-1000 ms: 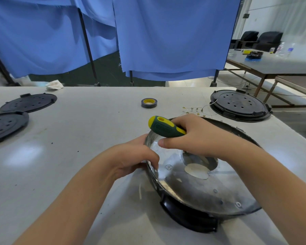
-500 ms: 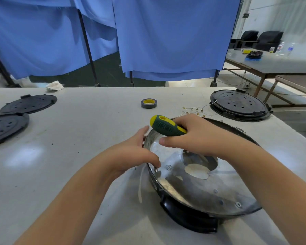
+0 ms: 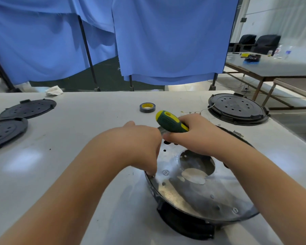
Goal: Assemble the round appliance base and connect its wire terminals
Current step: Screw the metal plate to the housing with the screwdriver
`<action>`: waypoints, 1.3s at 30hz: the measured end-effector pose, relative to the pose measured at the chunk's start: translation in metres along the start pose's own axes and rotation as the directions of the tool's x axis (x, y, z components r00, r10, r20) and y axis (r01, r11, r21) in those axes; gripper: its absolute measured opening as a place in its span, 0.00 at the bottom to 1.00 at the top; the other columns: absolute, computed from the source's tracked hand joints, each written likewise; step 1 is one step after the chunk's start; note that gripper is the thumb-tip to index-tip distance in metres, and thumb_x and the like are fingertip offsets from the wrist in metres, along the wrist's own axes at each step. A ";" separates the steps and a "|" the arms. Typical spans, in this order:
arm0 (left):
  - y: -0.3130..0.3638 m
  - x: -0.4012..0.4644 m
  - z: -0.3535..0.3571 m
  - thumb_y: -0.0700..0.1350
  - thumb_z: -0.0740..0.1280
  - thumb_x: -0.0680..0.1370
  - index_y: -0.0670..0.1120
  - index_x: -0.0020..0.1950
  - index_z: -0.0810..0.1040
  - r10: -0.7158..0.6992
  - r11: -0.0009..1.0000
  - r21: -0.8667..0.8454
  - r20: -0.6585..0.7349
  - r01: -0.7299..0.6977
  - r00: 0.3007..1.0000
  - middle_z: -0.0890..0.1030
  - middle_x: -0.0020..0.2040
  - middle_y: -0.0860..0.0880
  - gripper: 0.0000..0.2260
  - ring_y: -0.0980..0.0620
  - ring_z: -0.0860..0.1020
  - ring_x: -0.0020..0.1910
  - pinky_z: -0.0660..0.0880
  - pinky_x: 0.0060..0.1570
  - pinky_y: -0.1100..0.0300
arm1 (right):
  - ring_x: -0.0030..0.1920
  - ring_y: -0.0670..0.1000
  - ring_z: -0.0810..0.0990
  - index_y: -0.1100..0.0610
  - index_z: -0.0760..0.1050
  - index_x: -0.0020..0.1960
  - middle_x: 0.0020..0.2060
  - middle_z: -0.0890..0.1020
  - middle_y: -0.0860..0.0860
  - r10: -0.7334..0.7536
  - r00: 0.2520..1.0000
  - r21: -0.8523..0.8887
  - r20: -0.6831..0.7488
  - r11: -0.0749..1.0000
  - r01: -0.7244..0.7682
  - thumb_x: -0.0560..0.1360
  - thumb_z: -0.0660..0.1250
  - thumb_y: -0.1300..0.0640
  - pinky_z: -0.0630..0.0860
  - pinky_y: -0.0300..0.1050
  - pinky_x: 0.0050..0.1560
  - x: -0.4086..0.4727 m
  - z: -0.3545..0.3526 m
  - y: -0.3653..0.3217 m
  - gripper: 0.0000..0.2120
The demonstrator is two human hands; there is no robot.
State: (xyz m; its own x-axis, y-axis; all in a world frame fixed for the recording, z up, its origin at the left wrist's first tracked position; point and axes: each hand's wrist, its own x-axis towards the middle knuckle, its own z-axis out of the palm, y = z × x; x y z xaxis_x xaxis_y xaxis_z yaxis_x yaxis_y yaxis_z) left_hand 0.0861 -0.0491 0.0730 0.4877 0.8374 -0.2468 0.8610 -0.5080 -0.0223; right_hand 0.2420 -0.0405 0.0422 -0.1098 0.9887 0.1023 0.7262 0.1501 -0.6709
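Since a second ago the left hand (image 3: 141, 147) has slid up the near-left rim of the round appliance base (image 3: 198, 190), fingers curled down over that rim, while the right hand (image 3: 193, 137) grips the green-and-yellow screwdriver (image 3: 170, 122) above the far rim. Tilted on the desk (image 3: 69, 156), the base sits just inside the near edge, right of centre. No writing is readable; a tape roll (image 3: 147, 107), thin wires (image 3: 194, 113) and black round covers (image 3: 238, 108) lie well apart, leaving open desk to the left.

Head view — forward, downward, perhaps close
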 end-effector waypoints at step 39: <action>-0.005 0.009 0.003 0.54 0.74 0.69 0.49 0.39 0.81 -0.013 0.995 -0.100 0.034 0.016 0.999 0.75 0.30 0.54 0.10 0.56 0.73 0.29 0.66 0.24 0.65 | 0.32 0.48 0.75 0.54 0.77 0.46 0.35 0.80 0.53 0.063 0.988 -0.079 0.144 0.995 -0.052 0.69 0.71 0.44 0.73 0.39 0.33 0.002 0.005 0.003 0.15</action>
State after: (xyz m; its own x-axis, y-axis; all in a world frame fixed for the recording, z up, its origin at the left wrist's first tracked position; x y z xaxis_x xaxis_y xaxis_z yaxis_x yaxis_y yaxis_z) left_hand 0.0856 -0.0397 0.0681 0.4714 0.8363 -0.2798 0.8789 -0.4718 0.0707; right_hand 0.2409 -0.0381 0.0368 -0.1604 0.9859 -0.0473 0.7825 0.0978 -0.6149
